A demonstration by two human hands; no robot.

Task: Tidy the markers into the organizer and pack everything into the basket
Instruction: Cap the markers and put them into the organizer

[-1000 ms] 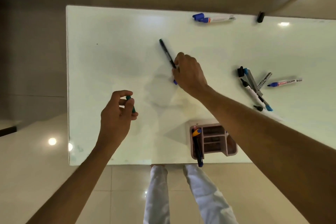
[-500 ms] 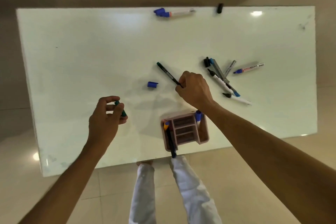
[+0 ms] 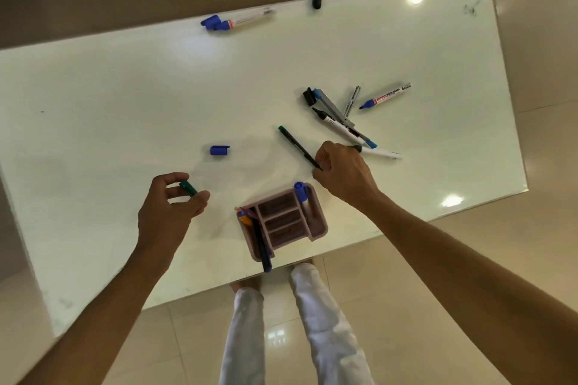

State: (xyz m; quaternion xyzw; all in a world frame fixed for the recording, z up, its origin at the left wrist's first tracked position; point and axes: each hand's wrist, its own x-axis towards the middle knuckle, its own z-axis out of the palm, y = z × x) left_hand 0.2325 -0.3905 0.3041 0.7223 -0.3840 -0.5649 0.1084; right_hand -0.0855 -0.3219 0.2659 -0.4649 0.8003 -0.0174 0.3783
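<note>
While right hand [image 3: 342, 176] pinches thin green-ended pen [image 3: 298, 147], long axis running up-left from fingers, left hand [image 3: 170, 209] pinches green cap [image 3: 188, 188]; organizer [image 3: 316, 201] just below right hand

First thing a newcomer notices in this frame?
The two hands over the white table: the right hand pinches a thin black pen with a green end, and the left hand holds a green cap. Between them, at the near edge, sits the pink organizer; loose markers cluster further right.
</note>
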